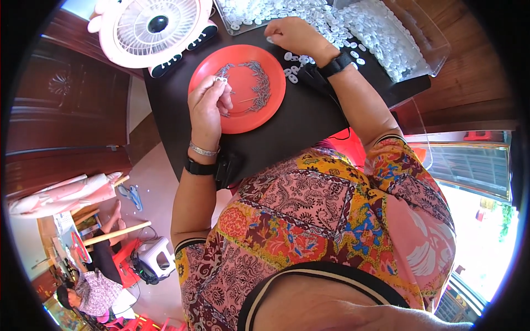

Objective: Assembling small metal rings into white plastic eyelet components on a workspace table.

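Note:
My left hand (205,105) is closed over the left part of a red round plate (238,124). Between its thumb and forefinger it pinches a small white plastic piece (221,79) with holes. Several small grey metal screws (259,91) lie in a curved band on the plate, along with a thin pale stick (248,100). Beyond the plate, at the near edge of the loose white oval pieces (293,70), is my right hand (298,38). Its fingers are closed in a pinch, with a small white oval piece (269,39) at the tips.
A pink-and-white fan (157,25) stands at the table's far left. Clear trays (436,49) heaped with white oval pieces (381,38) fill the far right of the black table (276,143). At lower left, another person (99,289) sits near a white stool (157,256).

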Tool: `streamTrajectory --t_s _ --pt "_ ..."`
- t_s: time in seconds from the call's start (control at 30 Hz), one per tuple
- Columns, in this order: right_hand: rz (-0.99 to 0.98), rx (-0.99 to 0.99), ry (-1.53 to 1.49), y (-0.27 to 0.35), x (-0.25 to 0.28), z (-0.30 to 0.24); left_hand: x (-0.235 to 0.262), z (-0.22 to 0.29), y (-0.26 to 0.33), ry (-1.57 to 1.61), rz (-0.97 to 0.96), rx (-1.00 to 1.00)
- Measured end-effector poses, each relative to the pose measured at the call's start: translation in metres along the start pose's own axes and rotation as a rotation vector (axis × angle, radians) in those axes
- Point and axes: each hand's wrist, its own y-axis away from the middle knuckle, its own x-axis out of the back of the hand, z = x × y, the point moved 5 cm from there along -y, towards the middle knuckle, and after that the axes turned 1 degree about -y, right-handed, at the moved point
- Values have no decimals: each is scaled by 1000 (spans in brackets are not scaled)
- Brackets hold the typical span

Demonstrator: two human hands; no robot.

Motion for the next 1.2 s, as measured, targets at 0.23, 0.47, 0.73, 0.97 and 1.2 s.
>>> streamTrajectory --t_s 0.23,0.47,0.73,0.97,1.2 --pt "-288 -67 -1292 8 0 -57 -4 2 1 84 -32 -33" --pt "-306 -16 -1396 19 -6 -91 -7 2 0 182 -75 -31" --pt "-284 17 -1287 22 -2 -98 -3 1 0 288 -83 -37" --pt "-282 50 -1305 24 -2 -100 -3 1 -1 304 -111 -42" --pt "-277 69 -1301 27 5 -107 -1 2 -1 336 -99 -23"
